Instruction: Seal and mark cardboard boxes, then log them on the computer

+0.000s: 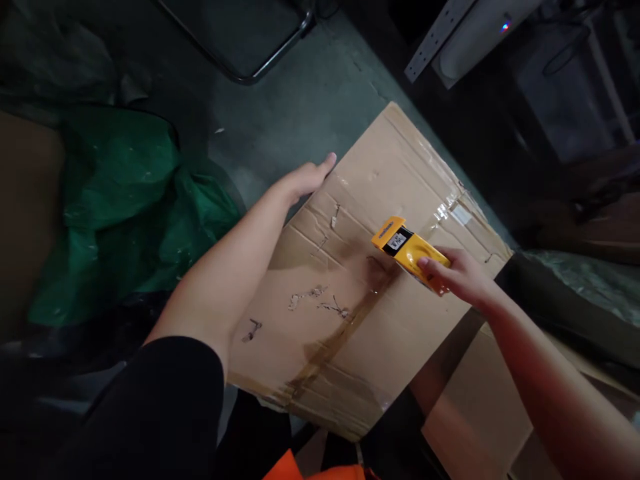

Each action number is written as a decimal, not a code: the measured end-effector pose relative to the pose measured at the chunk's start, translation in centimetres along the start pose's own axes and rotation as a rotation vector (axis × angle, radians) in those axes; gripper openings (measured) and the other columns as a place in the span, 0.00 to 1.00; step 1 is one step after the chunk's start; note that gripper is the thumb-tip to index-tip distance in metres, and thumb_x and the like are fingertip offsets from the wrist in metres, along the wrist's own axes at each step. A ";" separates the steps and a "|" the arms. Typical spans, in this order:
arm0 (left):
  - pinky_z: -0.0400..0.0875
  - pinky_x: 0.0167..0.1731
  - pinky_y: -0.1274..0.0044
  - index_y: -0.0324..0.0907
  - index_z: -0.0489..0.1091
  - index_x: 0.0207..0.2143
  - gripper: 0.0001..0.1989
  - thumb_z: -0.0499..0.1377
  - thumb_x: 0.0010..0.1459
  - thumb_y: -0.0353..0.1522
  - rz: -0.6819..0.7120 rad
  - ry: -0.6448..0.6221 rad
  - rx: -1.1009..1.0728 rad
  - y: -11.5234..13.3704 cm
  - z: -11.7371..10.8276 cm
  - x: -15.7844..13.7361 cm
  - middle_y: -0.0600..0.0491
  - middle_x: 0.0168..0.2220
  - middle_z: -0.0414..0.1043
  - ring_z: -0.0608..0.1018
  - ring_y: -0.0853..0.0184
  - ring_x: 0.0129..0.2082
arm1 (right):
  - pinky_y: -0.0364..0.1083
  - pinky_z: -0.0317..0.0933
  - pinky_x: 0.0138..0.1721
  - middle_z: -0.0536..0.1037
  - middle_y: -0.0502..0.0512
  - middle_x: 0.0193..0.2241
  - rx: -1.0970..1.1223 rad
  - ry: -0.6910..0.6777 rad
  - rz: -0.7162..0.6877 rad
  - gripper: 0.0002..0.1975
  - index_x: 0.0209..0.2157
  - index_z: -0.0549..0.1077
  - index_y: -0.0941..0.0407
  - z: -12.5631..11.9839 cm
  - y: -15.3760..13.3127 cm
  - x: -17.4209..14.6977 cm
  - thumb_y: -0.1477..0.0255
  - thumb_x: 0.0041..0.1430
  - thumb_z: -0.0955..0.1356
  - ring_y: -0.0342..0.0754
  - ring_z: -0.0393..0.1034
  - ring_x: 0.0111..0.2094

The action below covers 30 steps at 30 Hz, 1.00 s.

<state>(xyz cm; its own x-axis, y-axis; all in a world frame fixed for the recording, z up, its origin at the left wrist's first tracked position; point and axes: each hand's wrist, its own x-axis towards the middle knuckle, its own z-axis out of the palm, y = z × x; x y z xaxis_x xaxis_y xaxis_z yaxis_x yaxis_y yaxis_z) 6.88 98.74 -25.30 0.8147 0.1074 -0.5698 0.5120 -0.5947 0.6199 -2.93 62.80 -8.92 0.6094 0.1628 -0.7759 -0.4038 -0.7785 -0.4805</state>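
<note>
A large, worn cardboard box [360, 287] lies tilted across the middle, with torn patches, creases and a strip of brown tape on its face. My left hand [311, 177] grips its upper left edge; the thumb shows and the other fingers are hidden behind the edge. In my right hand [463, 277] is a small yellow and black package [413, 257] with a white printed label, held over the right part of the cardboard. My thumb lies on top of the package, and a shadow falls on the cardboard beside it.
Green plastic sheeting [125, 200] is bunched on the left. A bent metal tube frame [245, 79] stands on the grey floor [280, 120]. More cardboard [480, 400] is at lower right. A white device [480, 40] with a small light is at upper right, beside a perforated metal post [430, 47].
</note>
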 end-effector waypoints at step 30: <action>0.27 0.80 0.54 0.21 0.40 0.81 0.59 0.50 0.72 0.62 0.283 0.200 0.664 11.5 27.2 -15.9 0.28 0.82 0.26 0.31 0.46 0.83 | 0.46 0.62 0.27 0.78 0.57 0.26 0.202 -0.049 0.150 0.45 0.32 0.75 0.55 -7.6 47.4 -13.4 0.24 0.43 0.69 0.49 0.72 0.27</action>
<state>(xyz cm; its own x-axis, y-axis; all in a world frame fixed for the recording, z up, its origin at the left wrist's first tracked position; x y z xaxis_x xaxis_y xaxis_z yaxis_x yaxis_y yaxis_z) -7.59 68.50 -23.75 0.9574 -0.0159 -0.2883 0.0549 -0.9703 0.2357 -25.04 19.12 -18.24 0.5008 0.0877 -0.8611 -0.6182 -0.6600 -0.4268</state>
